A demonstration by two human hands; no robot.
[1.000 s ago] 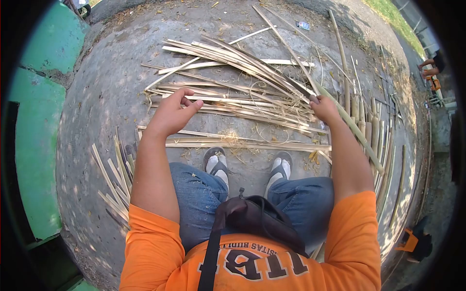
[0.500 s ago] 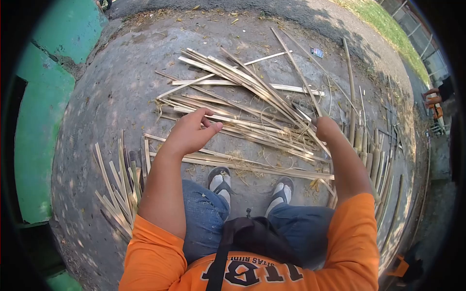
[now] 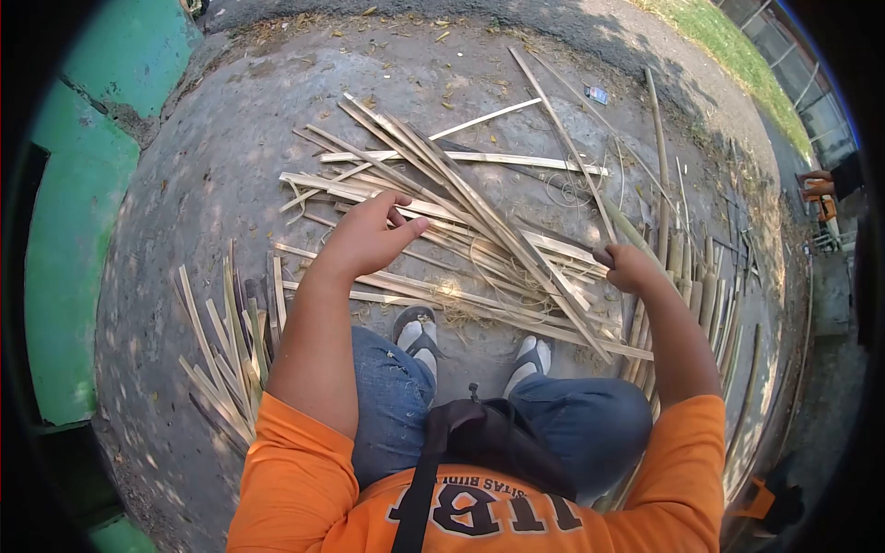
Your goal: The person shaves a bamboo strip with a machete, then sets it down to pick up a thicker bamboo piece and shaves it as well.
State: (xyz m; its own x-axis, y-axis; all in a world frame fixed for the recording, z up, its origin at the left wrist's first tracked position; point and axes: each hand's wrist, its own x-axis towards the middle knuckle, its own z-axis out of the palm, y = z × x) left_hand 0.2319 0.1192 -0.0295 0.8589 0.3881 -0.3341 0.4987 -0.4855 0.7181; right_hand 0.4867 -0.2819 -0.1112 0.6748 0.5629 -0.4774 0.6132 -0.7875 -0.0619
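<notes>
2 own hands (image 3: 373, 238); 1 bladed tool (image 3: 603, 255); 2 sandals (image 3: 427, 342); 1 bag (image 3: 498, 444); 1 pkt (image 3: 596, 95); strips (image 3: 516, 159), approx dozens.

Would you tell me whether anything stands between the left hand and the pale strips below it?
Nothing visible does: the left hand is open over the pale strips, and the right hand is off to the side.

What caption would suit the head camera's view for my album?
Left hand half open over loosely crossed pale strips, right hand closed around something dark, sandalled feet nearby.
</notes>
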